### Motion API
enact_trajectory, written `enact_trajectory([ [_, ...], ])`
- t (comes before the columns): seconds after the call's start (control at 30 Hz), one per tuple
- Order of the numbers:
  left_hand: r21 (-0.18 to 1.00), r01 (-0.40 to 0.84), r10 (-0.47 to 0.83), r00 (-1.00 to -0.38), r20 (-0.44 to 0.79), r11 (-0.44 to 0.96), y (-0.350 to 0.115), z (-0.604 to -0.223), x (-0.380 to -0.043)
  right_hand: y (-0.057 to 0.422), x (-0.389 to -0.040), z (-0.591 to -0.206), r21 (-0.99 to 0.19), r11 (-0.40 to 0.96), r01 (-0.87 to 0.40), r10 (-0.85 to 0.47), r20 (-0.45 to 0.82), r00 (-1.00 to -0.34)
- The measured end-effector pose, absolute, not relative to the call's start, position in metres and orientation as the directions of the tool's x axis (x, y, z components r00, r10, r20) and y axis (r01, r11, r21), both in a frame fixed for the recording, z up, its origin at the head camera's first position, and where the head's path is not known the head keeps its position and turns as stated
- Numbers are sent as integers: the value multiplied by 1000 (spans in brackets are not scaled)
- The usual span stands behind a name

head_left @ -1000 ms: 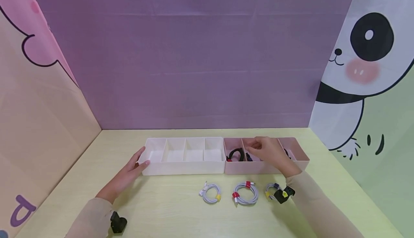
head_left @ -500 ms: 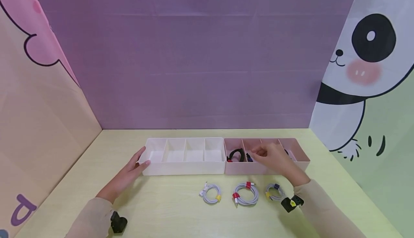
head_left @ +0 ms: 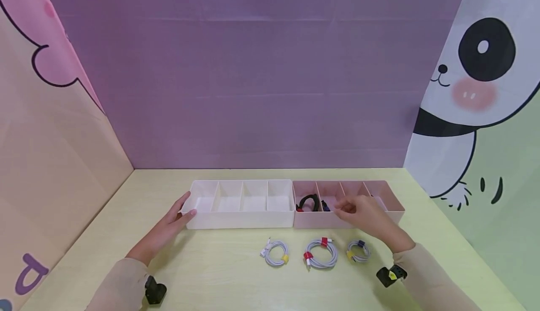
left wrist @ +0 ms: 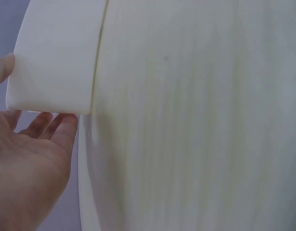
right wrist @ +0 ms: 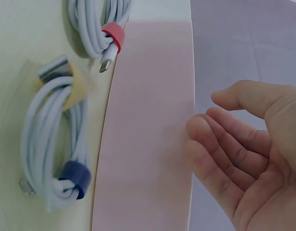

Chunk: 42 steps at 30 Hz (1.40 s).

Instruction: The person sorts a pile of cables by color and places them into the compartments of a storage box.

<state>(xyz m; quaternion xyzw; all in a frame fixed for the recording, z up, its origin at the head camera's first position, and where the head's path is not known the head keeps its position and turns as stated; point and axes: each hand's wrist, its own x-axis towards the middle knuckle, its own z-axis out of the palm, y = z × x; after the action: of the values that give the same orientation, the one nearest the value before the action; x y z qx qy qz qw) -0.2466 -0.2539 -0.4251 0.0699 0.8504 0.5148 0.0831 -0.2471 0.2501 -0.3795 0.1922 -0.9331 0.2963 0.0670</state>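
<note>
Holding a black cable (head_left: 316,201), the pink box (head_left: 316,220) abuts the white box (head_left: 240,220) at nine o'clock. The right hand (head_left: 367,215), loosely curled beside its front rim, has its grip released; the left hand (head_left: 164,231), relaxed, touches the white box. Lowering the right wrist could knock the coiled cable (right wrist: 39,134) at six o'clock.

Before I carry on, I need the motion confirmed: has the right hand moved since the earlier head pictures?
Yes. Judged against the pink box in the head view, the right hand has moved rightward and lower in the picture.
</note>
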Motion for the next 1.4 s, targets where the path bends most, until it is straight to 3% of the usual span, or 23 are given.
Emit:
enact_trajectory([
  [1.03,875,16,200,-975,-92,484,-254,-424,-247,279,-223,-407,-492,764,-418,-363,207,-908],
  [1.4,875,3,194,-975,-104,483,-255,-424,-246,288,-220,-412,-523,762,-382,-372,129,-919],
])
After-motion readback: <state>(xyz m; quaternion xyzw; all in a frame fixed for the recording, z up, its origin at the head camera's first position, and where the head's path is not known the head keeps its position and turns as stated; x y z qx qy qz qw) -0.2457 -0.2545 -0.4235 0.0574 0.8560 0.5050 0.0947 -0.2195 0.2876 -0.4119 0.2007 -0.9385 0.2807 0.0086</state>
